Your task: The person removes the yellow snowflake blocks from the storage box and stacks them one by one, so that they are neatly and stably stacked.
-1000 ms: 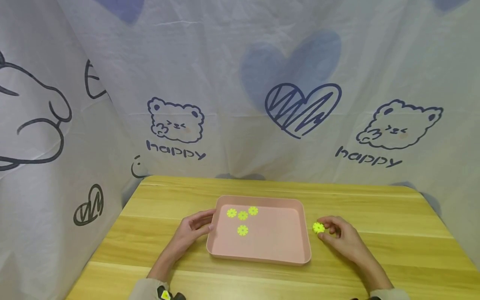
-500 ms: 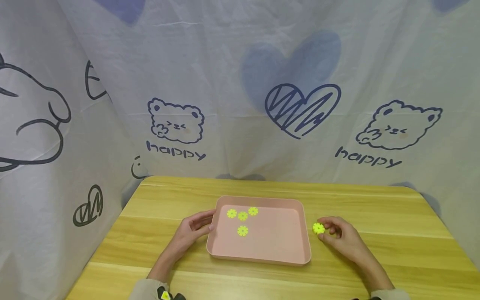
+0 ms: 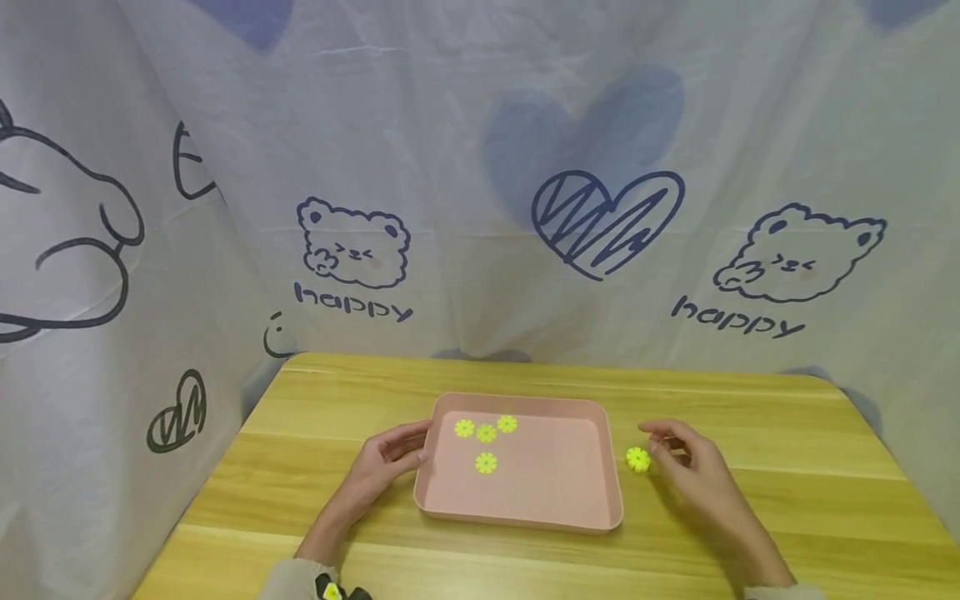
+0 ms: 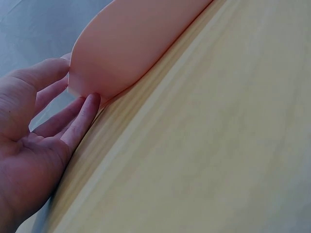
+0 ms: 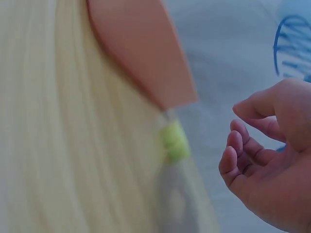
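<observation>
A shallow pink tray [image 3: 540, 500] lies on the wooden table. Inside it are several flat yellow notched discs, one of them a lower disc [image 3: 486, 463] apart from the row above. My left hand [image 3: 381, 460] touches the tray's left wall with its fingertips, the fingers fairly straight; in the left wrist view they rest on the tray's corner [image 4: 116, 53]. Right of the tray, a small stack of yellow notched discs [image 3: 638, 459] stands on the table. My right hand [image 3: 697, 467] is just beside the stack. The right wrist view shows its loosely bent fingers apart from the yellow stack [image 5: 175, 141], holding nothing.
The wooden table [image 3: 360, 379] has rounded back corners and ends at a pale hanging cloth [image 3: 465, 275] printed with hearts and bears. More of this cloth hangs along the left side.
My right hand has let go of the yellow disc stack and drawn slightly back to the right, its fingers spread wider. The left hand and tray have not moved.
</observation>
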Available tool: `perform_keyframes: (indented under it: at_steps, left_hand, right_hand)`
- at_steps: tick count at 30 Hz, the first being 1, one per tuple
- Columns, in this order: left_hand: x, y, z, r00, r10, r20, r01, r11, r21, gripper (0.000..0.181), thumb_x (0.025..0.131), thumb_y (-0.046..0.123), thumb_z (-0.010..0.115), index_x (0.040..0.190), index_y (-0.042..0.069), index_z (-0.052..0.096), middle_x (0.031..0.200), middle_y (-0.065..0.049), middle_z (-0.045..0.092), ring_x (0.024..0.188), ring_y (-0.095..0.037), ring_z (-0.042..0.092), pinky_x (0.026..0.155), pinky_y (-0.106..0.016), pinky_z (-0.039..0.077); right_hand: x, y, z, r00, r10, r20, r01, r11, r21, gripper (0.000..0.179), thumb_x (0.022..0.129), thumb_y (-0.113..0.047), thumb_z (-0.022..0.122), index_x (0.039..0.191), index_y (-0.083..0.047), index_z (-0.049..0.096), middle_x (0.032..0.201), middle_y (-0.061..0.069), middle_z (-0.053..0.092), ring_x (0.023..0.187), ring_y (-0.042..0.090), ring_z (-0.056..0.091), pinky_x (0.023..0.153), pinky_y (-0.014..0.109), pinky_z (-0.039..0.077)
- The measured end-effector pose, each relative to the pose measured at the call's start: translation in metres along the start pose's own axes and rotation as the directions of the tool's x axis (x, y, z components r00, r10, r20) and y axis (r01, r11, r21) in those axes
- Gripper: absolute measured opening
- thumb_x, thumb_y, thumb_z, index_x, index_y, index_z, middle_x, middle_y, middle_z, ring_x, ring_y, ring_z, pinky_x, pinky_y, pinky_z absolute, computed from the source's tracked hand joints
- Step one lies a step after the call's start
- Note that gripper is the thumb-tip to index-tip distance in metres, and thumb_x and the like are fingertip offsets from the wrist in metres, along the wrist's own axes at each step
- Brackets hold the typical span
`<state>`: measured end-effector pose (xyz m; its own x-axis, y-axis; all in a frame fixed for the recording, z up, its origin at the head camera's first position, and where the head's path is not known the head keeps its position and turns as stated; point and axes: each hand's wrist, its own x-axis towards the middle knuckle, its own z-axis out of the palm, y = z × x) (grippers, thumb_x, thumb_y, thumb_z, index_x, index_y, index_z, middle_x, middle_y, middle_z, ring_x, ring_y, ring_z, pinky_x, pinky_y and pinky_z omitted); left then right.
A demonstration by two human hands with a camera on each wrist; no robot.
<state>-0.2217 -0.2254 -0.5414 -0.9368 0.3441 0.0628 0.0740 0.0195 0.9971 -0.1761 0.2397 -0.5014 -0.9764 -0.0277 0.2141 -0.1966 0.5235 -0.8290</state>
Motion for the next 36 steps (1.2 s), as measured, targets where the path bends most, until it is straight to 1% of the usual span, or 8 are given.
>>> perform_keyframes:
  at_steps: [3,7,11,17,22,25,30,36]
  left_hand:
    - [0.000,-0.001,0.000,1.000,0.006,0.006,-0.006,1.000,0.000,0.051,0.099,0.007,0.069,0.146,-0.003,0.052,0.148,-0.024,0.053,0.137,-0.041,0.050,0.103,-0.029,0.052]
    - [-0.001,-0.001,-0.001,1.000,0.008,0.007,-0.008,1.000,0.004,0.051,0.099,0.006,0.069,0.146,-0.003,0.052,0.148,-0.024,0.053,0.136,-0.041,0.050,0.103,-0.029,0.052]
    - [0.000,0.000,-0.001,1.000,0.006,0.008,-0.006,1.000,0.000,0.051,0.099,0.006,0.068,0.146,-0.003,0.052,0.148,-0.024,0.052,0.137,-0.042,0.050,0.103,-0.030,0.053]
    - [0.000,-0.001,-0.001,1.000,0.005,0.008,-0.005,1.000,-0.003,0.051,0.099,0.006,0.069,0.146,-0.004,0.051,0.148,-0.024,0.052,0.137,-0.042,0.050,0.102,-0.030,0.053]
    - [0.000,-0.002,-0.001,1.000,0.006,0.004,-0.006,1.000,0.009,0.051,0.099,0.006,0.068,0.146,-0.004,0.051,0.148,-0.024,0.052,0.136,-0.042,0.050,0.102,-0.030,0.053]
    - [0.000,-0.001,-0.001,1.000,0.004,0.002,-0.004,1.000,0.006,0.051,0.099,0.006,0.068,0.146,-0.004,0.052,0.148,-0.024,0.052,0.136,-0.042,0.050,0.102,-0.030,0.053]
    - [-0.001,-0.001,-0.001,1.000,-0.001,0.002,0.001,1.000,0.002,0.050,0.099,0.006,0.069,0.146,-0.003,0.052,0.148,-0.023,0.053,0.137,-0.042,0.050,0.102,-0.030,0.053]
    - [0.000,-0.001,-0.001,1.000,0.001,0.005,-0.001,1.000,0.005,0.051,0.099,0.007,0.068,0.146,-0.003,0.052,0.149,-0.024,0.052,0.137,-0.042,0.049,0.102,-0.029,0.053]
  right_hand:
    - [-0.001,-0.013,0.004,0.997,-0.082,-0.012,0.082,0.996,0.021,0.023,0.101,-0.003,0.063,0.123,-0.004,0.068,0.104,0.011,0.066,0.092,0.011,0.060,0.074,0.020,0.056]
    - [-0.003,-0.028,0.014,0.982,-0.187,-0.019,0.188,0.981,0.056,0.025,0.095,0.004,0.068,0.119,-0.002,0.069,0.098,0.009,0.065,0.087,0.008,0.061,0.069,0.022,0.056]
    - [-0.003,-0.036,0.027,0.972,-0.236,-0.015,0.236,0.969,0.077,0.029,0.092,0.007,0.071,0.119,-0.003,0.069,0.100,0.009,0.065,0.087,0.009,0.062,0.069,0.024,0.057]
    - [0.000,-0.047,0.046,0.977,-0.210,0.028,0.207,0.974,0.091,0.029,0.092,0.000,0.075,0.119,-0.007,0.070,0.105,0.009,0.066,0.089,0.015,0.063,0.074,0.027,0.060]
    - [0.003,-0.056,0.060,0.975,-0.221,0.035,0.216,0.970,0.110,0.029,0.090,0.001,0.076,0.118,-0.006,0.070,0.107,0.005,0.067,0.091,0.022,0.064,0.079,0.032,0.061]
    - [0.005,-0.062,0.069,0.978,-0.203,0.050,0.195,0.973,0.126,0.028,0.090,0.000,0.077,0.116,-0.006,0.071,0.108,0.005,0.067,0.094,0.025,0.064,0.082,0.036,0.061]
    - [0.010,-0.069,0.085,0.986,-0.134,0.104,0.122,0.986,0.116,0.028,0.091,-0.003,0.077,0.118,-0.006,0.071,0.111,0.008,0.068,0.096,0.022,0.063,0.085,0.037,0.059]
    - [0.016,-0.072,0.104,0.983,-0.144,0.112,0.133,0.986,0.100,0.028,0.089,-0.001,0.077,0.115,-0.009,0.072,0.106,0.012,0.066,0.095,0.024,0.063,0.083,0.037,0.059]
